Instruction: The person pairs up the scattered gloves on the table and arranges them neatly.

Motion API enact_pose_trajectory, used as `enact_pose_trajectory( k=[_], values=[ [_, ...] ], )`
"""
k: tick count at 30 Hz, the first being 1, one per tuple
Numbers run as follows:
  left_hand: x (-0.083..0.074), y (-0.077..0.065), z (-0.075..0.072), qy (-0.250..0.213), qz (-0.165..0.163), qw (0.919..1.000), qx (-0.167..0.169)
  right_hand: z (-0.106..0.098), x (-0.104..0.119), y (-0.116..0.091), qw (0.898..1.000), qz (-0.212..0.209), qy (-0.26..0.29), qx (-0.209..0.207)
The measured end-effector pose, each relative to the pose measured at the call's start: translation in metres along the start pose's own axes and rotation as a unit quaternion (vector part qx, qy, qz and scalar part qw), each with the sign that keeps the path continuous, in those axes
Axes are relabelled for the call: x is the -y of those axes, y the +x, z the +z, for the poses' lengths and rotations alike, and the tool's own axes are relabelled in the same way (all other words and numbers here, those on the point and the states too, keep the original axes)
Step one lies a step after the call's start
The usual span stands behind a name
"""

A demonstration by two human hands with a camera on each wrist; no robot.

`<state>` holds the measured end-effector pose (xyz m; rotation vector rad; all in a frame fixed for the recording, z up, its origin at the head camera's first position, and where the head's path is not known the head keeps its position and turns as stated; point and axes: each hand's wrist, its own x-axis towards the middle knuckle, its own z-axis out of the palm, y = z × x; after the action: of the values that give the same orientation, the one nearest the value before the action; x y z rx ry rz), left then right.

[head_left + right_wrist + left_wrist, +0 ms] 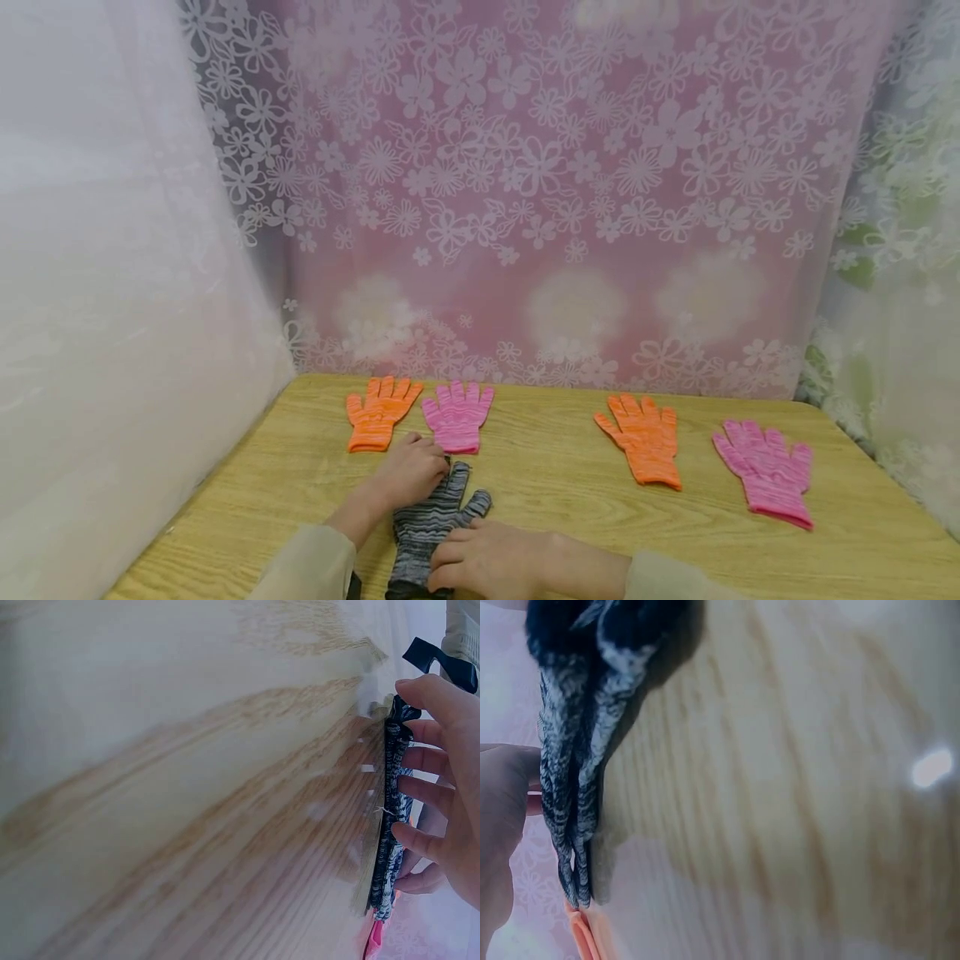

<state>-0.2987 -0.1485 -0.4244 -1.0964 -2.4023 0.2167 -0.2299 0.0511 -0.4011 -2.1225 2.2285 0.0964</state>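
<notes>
A grey-and-black striped knit glove (427,533) lies on the table at the front, its fingers pointing away and its black cuff nearest me. In the left wrist view the glove (570,750) shows edge-on as two layers. My left hand (411,473) is over the glove's finger end, fingers bent down; the fingertips are hidden in the head view. On the cuff side rests my right hand (498,560). The right wrist view shows that hand's spread, slightly bent fingers (427,761) touching the upper face of the glove (390,825).
Behind the striped glove lie an orange glove (378,414) and a pink glove (459,417) side by side. Farther right are another orange glove (645,440) and pink glove (768,473). A flowered curtain (555,208) hangs along the far edge of the wooden table (555,467).
</notes>
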Motion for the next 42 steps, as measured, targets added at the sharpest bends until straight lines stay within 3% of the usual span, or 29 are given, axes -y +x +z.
enact_pose_trajectory(
  k=[7, 19, 31, 42],
  values=[
    [0.0042, -0.0034, -0.0009, -0.016, 0.010, 0.9998, -0.003, 0.0016, -0.0010, -0.0001, 1.000, 0.005, 0.001, 0.003],
    [0.0032, -0.0041, -0.0082, -0.035, -0.016, 0.9980, 0.049, 0.0017, 0.0003, -0.0004, 1.000, 0.007, 0.006, 0.003],
    [0.0042, -0.0047, -0.0061, -0.041, -0.031, 0.9974, 0.051, 0.0010, 0.0005, -0.0009, 1.000, 0.004, -0.003, -0.001],
    [0.0045, -0.0063, -0.0064, -0.039, -0.017, 0.9984, 0.036, 0.0013, -0.0006, -0.0002, 1.000, 0.009, 0.010, 0.011]
  ],
)
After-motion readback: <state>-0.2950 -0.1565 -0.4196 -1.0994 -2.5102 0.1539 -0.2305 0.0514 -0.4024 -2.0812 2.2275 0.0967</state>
